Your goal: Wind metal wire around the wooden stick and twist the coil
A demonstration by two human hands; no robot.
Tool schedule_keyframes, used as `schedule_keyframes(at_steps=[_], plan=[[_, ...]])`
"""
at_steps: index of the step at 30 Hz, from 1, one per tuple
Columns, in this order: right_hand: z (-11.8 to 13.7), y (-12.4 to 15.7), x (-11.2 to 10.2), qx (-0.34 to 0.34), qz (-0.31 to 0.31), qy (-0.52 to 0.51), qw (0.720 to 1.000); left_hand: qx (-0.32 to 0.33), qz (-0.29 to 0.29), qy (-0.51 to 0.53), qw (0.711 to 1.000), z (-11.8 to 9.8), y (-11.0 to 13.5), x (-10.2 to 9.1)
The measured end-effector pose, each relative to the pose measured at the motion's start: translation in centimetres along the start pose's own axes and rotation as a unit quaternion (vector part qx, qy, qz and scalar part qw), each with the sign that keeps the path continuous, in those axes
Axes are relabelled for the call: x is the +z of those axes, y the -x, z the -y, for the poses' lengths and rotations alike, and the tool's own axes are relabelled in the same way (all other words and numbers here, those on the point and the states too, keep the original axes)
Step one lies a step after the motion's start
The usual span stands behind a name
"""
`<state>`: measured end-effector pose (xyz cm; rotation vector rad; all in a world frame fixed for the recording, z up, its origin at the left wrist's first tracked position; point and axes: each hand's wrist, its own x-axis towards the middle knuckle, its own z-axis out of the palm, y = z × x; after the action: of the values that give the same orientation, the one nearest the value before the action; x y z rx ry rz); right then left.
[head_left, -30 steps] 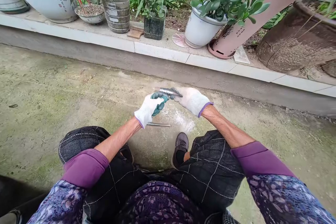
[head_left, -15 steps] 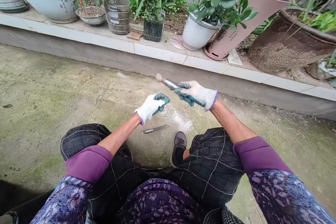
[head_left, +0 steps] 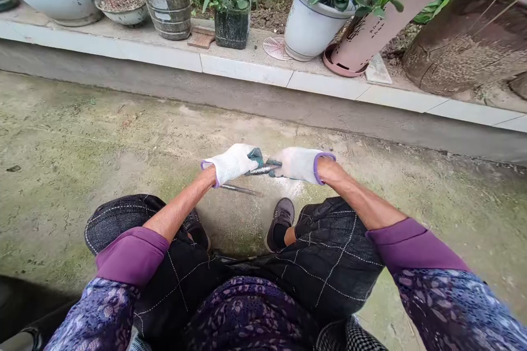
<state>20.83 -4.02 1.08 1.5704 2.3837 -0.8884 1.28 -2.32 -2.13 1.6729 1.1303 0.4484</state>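
Metal glints in my head view: left hand (head_left: pixel 236 162) and right hand (head_left: pixel 298 163) both grip the ridged rod (head_left: pixel 260 170), beyond the shoe (head_left: pixel 282 220). A loose pinch could let it slip, I judge, onto the other rod (head_left: pixel 242 190) left of the shoe.

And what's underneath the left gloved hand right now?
Beneath the left hand, a slim rod lies on the ground, its right part visible. The hand seems to cover its other end, and the ground directly below is hidden too.
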Motion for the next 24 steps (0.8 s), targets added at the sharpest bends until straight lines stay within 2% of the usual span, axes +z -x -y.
schedule_keyframes(at_steps=[3, 7, 11, 16, 18, 20, 22, 24], plan=[[-0.6, -1.4, -0.5, 0.038, -0.033, 0.091, 0.995, -0.012, -0.048, 0.040, 0.998, 0.4, -0.8, 0.8], [-1.0, -2.1, -2.0, 0.064, -0.092, 0.126, 0.986, -0.025, -0.082, 0.228, 0.970, 0.6, -1.4, 1.6], [-0.5, -1.7, -2.4, 0.038, -0.159, 0.070, 0.984, -0.033, -0.081, 0.353, 0.932, -0.4, -0.7, 1.5], [0.8, -0.8, -2.2, 0.006, -0.206, -0.037, 0.978, -0.040, -0.079, 0.397, 0.913, -1.0, 0.2, 1.2], [1.3, -0.7, -2.2, 0.024, -0.196, -0.099, 0.975, -0.045, -0.088, 0.398, 0.912, -0.6, 0.1, 1.3], [1.6, -0.5, -2.2, 0.055, -0.164, -0.208, 0.963, -0.035, -0.103, 0.400, 0.910, -0.3, 0.1, 1.2], [1.6, -0.3, -2.2, 0.059, -0.111, -0.338, 0.933, -0.019, -0.107, 0.401, 0.909, -0.4, 0.2, 0.7], [1.4, -0.1, -2.1, 0.027, -0.045, -0.452, 0.891, -0.012, -0.083, 0.405, 0.910, -0.7, 0.6, -0.1]])
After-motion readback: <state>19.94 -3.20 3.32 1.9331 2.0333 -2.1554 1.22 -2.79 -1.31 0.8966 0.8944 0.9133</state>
